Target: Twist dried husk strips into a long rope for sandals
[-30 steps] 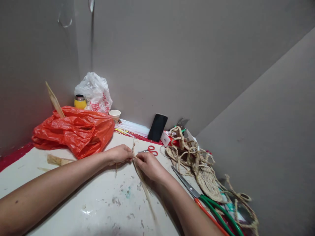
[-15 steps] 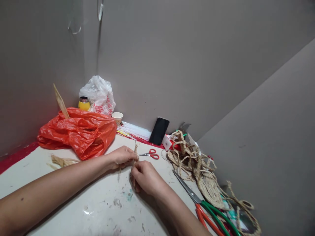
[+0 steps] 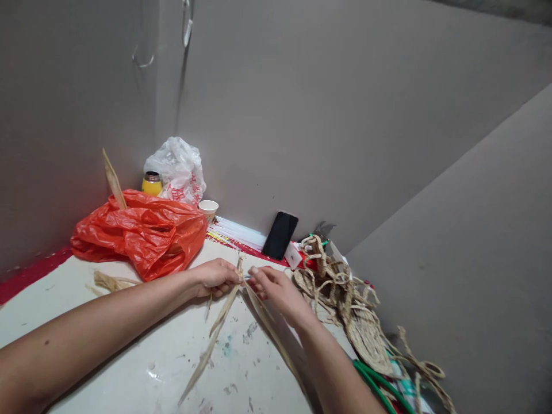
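the left hand is pinching a narrow twisted fibre piece near the centre of the frame, its short end standing up above the fingertips. the right hand is hovering just beside that join, fingers partly curled; whether they are gripping a strand i cannot tell. pale flat fibre strips are fanning down from the join over the white tabletop: the left-hand strips are trailing toward the bottom centre, and the right-hand strip is running down beside the right forearm. the step in hand, i judge, is working these strips at the join while the left hand is anchoring it; the next move seems to be calling for a firm left pinch and a clean separation of the strands by the right fingers. a heap of braided fibre cord is lying at the right of the frame, with green handles showing below it. a red plastic bag is sitting at the left, and a smartphone is leaning against the wall right of centre.
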{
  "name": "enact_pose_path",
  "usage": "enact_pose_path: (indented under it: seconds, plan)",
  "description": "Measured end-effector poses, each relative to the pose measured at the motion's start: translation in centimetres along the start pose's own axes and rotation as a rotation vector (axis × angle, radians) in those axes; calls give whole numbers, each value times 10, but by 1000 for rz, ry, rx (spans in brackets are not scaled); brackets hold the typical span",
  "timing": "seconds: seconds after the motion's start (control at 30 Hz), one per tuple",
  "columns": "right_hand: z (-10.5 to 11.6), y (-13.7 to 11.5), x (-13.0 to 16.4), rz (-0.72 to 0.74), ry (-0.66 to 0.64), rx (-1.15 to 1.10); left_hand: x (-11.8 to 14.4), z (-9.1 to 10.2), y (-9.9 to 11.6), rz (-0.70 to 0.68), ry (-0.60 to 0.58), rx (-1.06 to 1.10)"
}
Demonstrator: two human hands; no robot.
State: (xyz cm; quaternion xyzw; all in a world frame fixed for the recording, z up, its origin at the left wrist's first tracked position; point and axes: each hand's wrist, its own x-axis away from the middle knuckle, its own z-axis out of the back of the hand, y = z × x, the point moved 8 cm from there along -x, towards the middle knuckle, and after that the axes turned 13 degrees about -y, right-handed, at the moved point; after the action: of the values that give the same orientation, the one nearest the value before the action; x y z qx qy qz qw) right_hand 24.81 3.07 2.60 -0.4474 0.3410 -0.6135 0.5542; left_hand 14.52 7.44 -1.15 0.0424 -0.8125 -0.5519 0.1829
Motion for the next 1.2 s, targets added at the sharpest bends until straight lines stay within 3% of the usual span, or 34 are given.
enact_pose_path:
  seconds: [0.07, 0.13, 0.37, 0.57, 0.77, 0.97, 1.03, 1.13, 1.2]
  plan:
    - [-22, 14, -10, -58, -144, -99, -1, -1, 0, -8, -14, -28]
    - [-34, 23, -15, -105, -210, -121, -2, 0, -2, -3, -15, -56]
    - [-30, 38, -23, -167, -252, -143, 0, 0, -3, 49, 17, -107]
    - [-36, 41, -24, -146, -313, -255, 6, 5, 3, 132, 49, -281]
    - [-42, 41, -25, -140, -390, -378, 33, 17, 53, 228, 144, -797]
    - [-43, 46, -22, -170, -427, -468, 94, 16, 115, 227, 292, -1148]
    - [-43, 47, -22, -171, -430, -477, 115, 14, 112, 238, 286, -1211]
    - [-44, 48, -23, -171, -444, -488, 139, 20, 83, 304, 256, -1258]
    - [-45, 49, -23, -181, -456, -494, 147, 29, 66, 289, 309, -1299]
